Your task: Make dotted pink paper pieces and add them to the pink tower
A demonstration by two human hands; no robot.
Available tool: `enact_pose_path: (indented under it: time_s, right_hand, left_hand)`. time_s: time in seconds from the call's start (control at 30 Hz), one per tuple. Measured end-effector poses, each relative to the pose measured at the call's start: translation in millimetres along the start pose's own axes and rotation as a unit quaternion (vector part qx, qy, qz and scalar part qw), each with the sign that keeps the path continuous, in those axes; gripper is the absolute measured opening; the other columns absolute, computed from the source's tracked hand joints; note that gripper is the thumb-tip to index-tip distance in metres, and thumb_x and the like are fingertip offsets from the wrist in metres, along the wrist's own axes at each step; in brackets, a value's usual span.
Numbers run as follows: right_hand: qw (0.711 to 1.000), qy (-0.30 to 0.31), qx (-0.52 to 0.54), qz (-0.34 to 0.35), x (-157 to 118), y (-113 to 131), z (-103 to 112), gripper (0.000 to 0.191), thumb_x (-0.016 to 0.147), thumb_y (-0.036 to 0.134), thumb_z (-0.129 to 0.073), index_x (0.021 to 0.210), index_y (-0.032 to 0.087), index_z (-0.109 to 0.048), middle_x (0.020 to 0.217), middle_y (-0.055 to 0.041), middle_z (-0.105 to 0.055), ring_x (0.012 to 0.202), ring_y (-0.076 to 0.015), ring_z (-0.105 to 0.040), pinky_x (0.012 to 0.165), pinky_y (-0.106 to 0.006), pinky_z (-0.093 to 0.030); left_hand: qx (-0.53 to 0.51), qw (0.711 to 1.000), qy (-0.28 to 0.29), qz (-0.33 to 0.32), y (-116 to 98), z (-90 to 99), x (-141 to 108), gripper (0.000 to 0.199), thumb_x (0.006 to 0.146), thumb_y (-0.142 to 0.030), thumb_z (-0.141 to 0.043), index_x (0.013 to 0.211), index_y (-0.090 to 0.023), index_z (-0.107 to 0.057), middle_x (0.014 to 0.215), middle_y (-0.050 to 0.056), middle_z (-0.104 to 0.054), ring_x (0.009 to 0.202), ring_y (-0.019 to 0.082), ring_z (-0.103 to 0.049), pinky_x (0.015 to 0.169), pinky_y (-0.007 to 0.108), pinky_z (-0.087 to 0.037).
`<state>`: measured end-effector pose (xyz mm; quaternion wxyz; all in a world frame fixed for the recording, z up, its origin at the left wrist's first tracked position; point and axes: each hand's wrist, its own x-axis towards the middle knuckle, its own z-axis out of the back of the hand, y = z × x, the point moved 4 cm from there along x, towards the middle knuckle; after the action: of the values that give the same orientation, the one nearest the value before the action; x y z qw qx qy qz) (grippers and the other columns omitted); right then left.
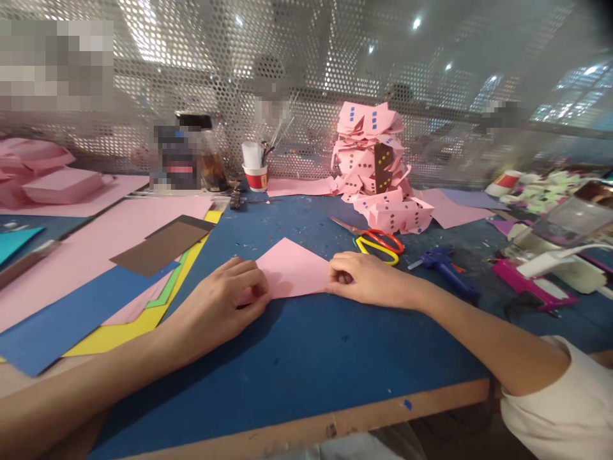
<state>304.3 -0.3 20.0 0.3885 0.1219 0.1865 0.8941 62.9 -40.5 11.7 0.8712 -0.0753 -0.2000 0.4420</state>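
Note:
A pink sheet of paper point(297, 271), shaped like a triangle with its peak pointing away from me, lies on the blue tabletop point(325, 345). At its left corner, my left hand point(239, 291) pinches the paper between thumb and curled fingers. My right hand point(361, 278) grips the opposite corner in the same way. Beyond my right hand rest scissors with red and yellow handles point(380, 246), blades pointing left. A blue glue gun point(445, 268) lies to the right of them.
Coloured paper sheets, including a blue strip point(81, 319) and a brown piece point(163, 246), overlap at the left. Folded pink paper pieces point(368, 160) are piled at the back, near a paper cup point(256, 177). A magenta device point(531, 284) sits at the right. A perforated metal screen point(306, 76) stands behind.

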Motion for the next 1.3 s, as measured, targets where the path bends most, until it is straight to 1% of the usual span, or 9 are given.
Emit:
enact_pose_path:
  time_s: [0.17, 0.33, 0.43, 0.53, 0.7, 0.87, 0.97, 1.1, 1.3]
  right_hand:
    - [1.0, 0.004, 0.009, 0.002, 1, -2, 0, 0.021, 0.089, 0.033, -0.066, 0.076, 0.019, -0.057, 0.08, 0.0019, -0.06, 0.073, -0.0119, -0.053, 0.065, -0.024, -0.035]
    - [1.0, 0.007, 0.013, 0.004, 1, -3, -2, 0.019, 0.089, 0.033, -0.066, 0.078, 0.019, -0.059, 0.082, 0.0007, -0.061, 0.073, -0.0123, -0.054, 0.064, -0.024, -0.036]
    - [1.0, -0.002, 0.009, 0.01, 0, -3, -1, 0.017, 0.088, 0.03, -0.066, 0.078, 0.019, -0.06, 0.082, 0.0006, -0.061, 0.073, -0.0125, -0.054, 0.065, -0.025, -0.036]
    - [1.0, -0.011, 0.008, 0.013, -1, -2, 0, 0.016, 0.088, 0.029, -0.067, 0.077, 0.018, -0.06, 0.082, 0.0, -0.062, 0.075, -0.0133, -0.055, 0.067, -0.025, -0.037]
    - [0.998, -0.018, 0.049, 0.031, -1, 6, -2, 0.011, 0.087, 0.029, -0.069, 0.086, 0.019, -0.065, 0.086, -0.0004, -0.064, 0.076, -0.0132, -0.058, 0.068, -0.024, -0.04]
    - [0.996, -0.037, 0.046, 0.07, 9, 17, -13, 0.009, 0.087, 0.026, -0.07, 0.086, 0.018, -0.067, 0.089, -0.0019, -0.066, 0.081, -0.0145, -0.06, 0.072, -0.024, -0.041]
    - [0.996, -0.038, 0.047, 0.062, 16, 18, -18, 0.012, 0.089, 0.029, -0.07, 0.086, 0.017, -0.068, 0.088, -0.002, -0.067, 0.081, -0.0145, -0.06, 0.071, -0.024, -0.041]
    - [0.996, -0.048, 0.06, 0.042, 18, 16, -18, 0.017, 0.09, 0.033, -0.069, 0.083, 0.017, -0.067, 0.084, -0.0007, -0.066, 0.074, -0.0121, -0.057, 0.066, -0.023, -0.038]
    - [0.996, -0.069, 0.038, 0.041, 16, 19, -20, 0.012, 0.089, 0.027, -0.068, 0.082, 0.018, -0.065, 0.082, 0.0001, -0.064, 0.071, -0.0111, -0.055, 0.065, -0.023, -0.036]
  left_hand:
    - [-0.013, 1.0, -0.005, -0.006, -5, -1.7, 1, 0.014, 0.093, -0.031, -0.056, 0.083, -0.022, -0.062, 0.088, 0.002, -0.065, 0.085, 0.021, -0.055, 0.077, 0.033, -0.042]
    - [-0.025, 1.0, 0.006, -0.006, -13, -7.4, 12, 0.015, 0.094, -0.031, -0.057, 0.085, -0.023, -0.065, 0.09, 0.002, -0.066, 0.088, 0.02, -0.057, 0.08, 0.033, -0.043]
    - [-0.035, 0.999, 0.018, 0.02, -14, -8.9, 18, 0.019, 0.095, -0.031, -0.054, 0.082, -0.021, -0.064, 0.086, 0.002, -0.065, 0.086, 0.02, -0.057, 0.078, 0.033, -0.043]
    - [-0.06, 0.997, 0.026, 0.051, -12, -8.6, 21, 0.021, 0.093, -0.034, -0.055, 0.08, -0.021, -0.063, 0.085, 0.002, -0.065, 0.085, 0.02, -0.058, 0.077, 0.032, -0.044]
    - [-0.073, 0.995, 0.03, 0.06, -11, -10.5, 22, 0.024, 0.092, -0.037, -0.057, 0.076, -0.02, -0.062, 0.08, 0.001, -0.063, 0.081, 0.019, -0.056, 0.075, 0.032, -0.042]
    - [-0.072, 0.995, 0.019, 0.062, -10, -13.5, 20, 0.023, 0.091, -0.036, -0.057, 0.074, -0.021, -0.061, 0.079, 0.001, -0.063, 0.079, 0.019, -0.055, 0.073, 0.032, -0.042]
    - [-0.077, 0.995, 0.016, 0.057, -8, -14.3, 18, 0.022, 0.091, -0.036, -0.058, 0.076, -0.021, -0.062, 0.081, 0.002, -0.063, 0.079, 0.019, -0.055, 0.073, 0.031, -0.042]
    - [-0.097, 0.993, 0.026, 0.061, -6, -14.5, 18, 0.021, 0.091, -0.036, -0.058, 0.077, -0.021, -0.062, 0.081, 0.001, -0.062, 0.079, 0.018, -0.055, 0.071, 0.03, -0.043]
    - [-0.103, 0.993, 0.024, 0.059, -10, -11.5, 19, 0.022, 0.093, -0.036, -0.058, 0.077, -0.021, -0.062, 0.081, 0.001, -0.061, 0.075, 0.017, -0.054, 0.069, 0.029, -0.043]
